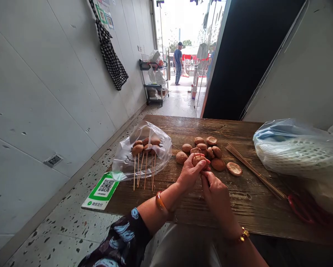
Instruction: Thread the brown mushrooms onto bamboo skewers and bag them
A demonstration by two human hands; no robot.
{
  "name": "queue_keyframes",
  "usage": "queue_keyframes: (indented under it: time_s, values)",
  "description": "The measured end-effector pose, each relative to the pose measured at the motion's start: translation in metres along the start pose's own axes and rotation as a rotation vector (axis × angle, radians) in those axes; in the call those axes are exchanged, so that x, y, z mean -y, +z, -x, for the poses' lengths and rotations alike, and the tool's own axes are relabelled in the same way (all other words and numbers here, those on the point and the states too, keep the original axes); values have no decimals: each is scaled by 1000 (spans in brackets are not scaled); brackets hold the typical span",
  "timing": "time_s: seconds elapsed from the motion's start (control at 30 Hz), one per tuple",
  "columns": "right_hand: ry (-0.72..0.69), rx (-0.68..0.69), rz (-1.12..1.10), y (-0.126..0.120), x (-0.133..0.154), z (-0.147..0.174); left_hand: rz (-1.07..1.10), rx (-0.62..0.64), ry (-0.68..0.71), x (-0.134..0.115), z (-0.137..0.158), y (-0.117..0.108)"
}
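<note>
My left hand [190, 171] is closed around a brown mushroom cap [199, 161], above the wooden table [183, 202]. Thin stick tips show just past the cap's far side. Close below it, my right hand [215, 187] pinches what looks like the lower end of a bamboo skewer, mostly hidden by the fingers. Several loose mushrooms [217, 164] lie behind and beside my hands, one mushroom [234, 169] with its pale underside up. To the left, several skewered mushrooms [137, 149] rest in a clear plastic bag [120, 163], their sticks pointing toward me.
A bundle of bamboo skewers [255, 170] lies right of the mushrooms, near red-handled scissors [299, 209]. A large plastic bag [299, 148] fills the right side. The QR-code card [101, 191] sits at the left edge. Beyond are a cart [155, 85] and a person [177, 63] outside.
</note>
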State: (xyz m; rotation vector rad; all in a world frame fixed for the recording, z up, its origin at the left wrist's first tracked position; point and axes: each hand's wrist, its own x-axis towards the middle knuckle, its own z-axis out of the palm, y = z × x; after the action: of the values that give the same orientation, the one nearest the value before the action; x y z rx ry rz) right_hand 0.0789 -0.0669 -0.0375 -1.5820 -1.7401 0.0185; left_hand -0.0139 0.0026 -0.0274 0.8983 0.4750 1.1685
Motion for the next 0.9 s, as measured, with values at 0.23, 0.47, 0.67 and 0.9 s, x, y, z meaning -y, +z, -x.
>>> queue_keyframes:
  time_s: [0.23, 0.47, 0.67, 0.9]
  values:
    - [48, 13, -42, -1, 3, -2, -17, -19, 7, -2, -1, 2]
    - [27, -19, -266, -13, 0, -8, -19, -51, -14, -10, -3, -3]
    - [279, 77, -578, -15, -13, -10, -84, -28, -4, -9, -5, -3]
    - [448, 233, -826, -6, 0, -8, -331, -78, 151, -9, -7, -6]
